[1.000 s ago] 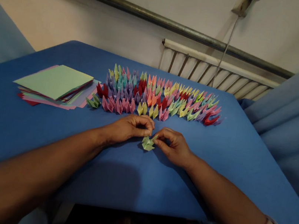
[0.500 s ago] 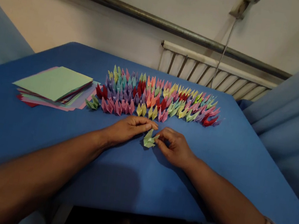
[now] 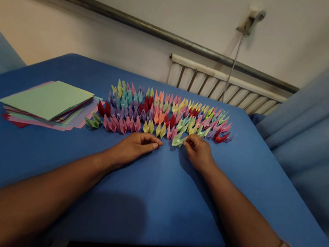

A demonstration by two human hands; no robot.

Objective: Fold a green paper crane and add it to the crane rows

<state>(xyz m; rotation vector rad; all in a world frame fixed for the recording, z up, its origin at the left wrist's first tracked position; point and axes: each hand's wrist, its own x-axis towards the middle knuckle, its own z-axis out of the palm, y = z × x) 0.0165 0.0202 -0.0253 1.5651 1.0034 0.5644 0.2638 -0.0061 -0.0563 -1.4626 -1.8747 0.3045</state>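
Observation:
Pinched between the thumb and fingers of my right hand (image 3: 199, 152) is a pale green origami crane (image 3: 178, 139), held just in front of the nearest row of folded cranes. My left hand (image 3: 132, 148) lies on the table to the left of it, fingers stretched out and thumb apart, holding nothing. Beyond both hands stand several rows of small paper cranes (image 3: 159, 117) in pink, red, purple, yellow, green and blue. A dark green crane (image 3: 93, 121) marks the left end of the front row.
At the left lies a stack of coloured paper squares (image 3: 47, 99) with light green on top. The blue table (image 3: 126, 212) reaches the wall, where a radiator (image 3: 220, 80) and a metal pipe (image 3: 136, 23) run. A blue curtain (image 3: 314, 133) hangs at the right.
My right hand has carried the pale green crane forward and to the right, up to the front row. My left hand has come away from the crane, shifting left. The view has tilted slightly.

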